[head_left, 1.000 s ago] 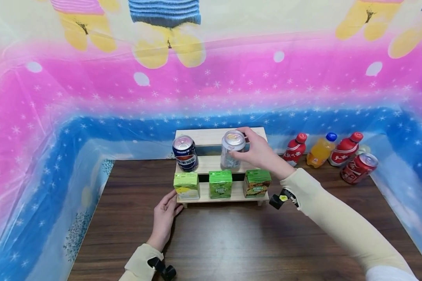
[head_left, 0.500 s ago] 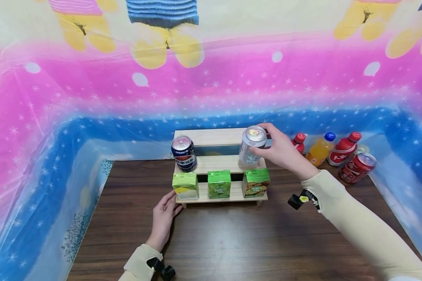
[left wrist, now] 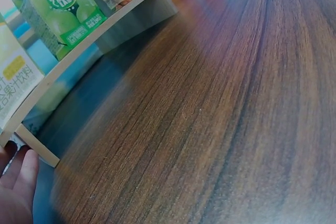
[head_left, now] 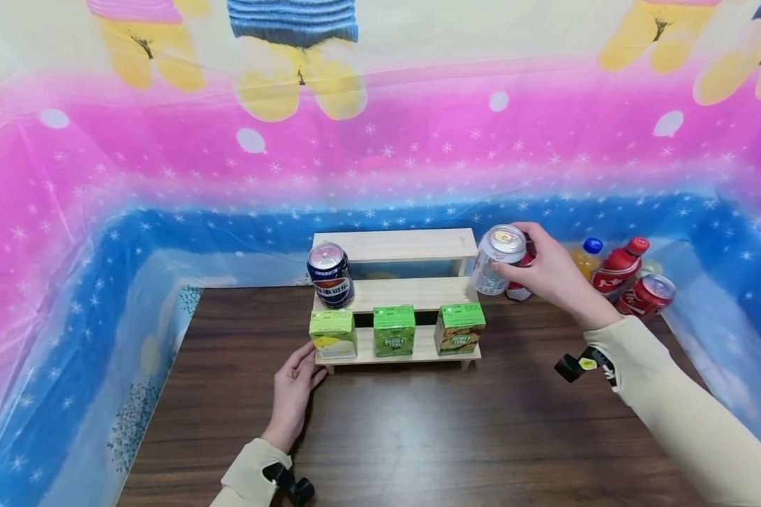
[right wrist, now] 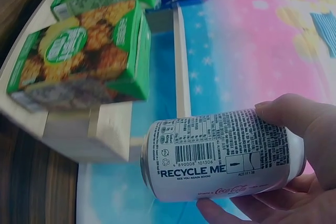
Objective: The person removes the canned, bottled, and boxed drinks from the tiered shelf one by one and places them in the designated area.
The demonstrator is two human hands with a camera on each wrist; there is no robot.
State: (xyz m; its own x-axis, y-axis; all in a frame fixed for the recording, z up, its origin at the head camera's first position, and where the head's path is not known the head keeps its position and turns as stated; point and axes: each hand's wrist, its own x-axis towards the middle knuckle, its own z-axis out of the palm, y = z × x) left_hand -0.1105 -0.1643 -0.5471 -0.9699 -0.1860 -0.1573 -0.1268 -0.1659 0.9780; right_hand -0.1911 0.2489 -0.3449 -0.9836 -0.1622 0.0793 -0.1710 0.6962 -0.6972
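My right hand (head_left: 548, 264) grips a silver-white Coca-Cola can (right wrist: 223, 156) between thumb and fingers. In the head view the can is just off the right end of the middle step of a wooden tiered rack (head_left: 412, 292), leaning slightly. The right wrist view shows its printed side with "RECYCLE ME". My left hand (head_left: 294, 394) holds the rack's lower left end, fingers at the front leg in the left wrist view. A dark blue Pepsi can (head_left: 331, 276) stands at the left of the middle step.
On the bottom step stand a yellow-green juice box (head_left: 333, 334), a green one (head_left: 394, 331) and a pineapple one (head_left: 459, 329). Beyond my right hand are an orange drink bottle (head_left: 588, 257), red bottles (head_left: 620, 266) and a red can (head_left: 647, 296). A printed cloth surrounds the wooden table (head_left: 406, 429).
My right hand has carried the silver-white can rightward along the middle step, past the rack's right end. The left hand stays at the rack's lower left end.
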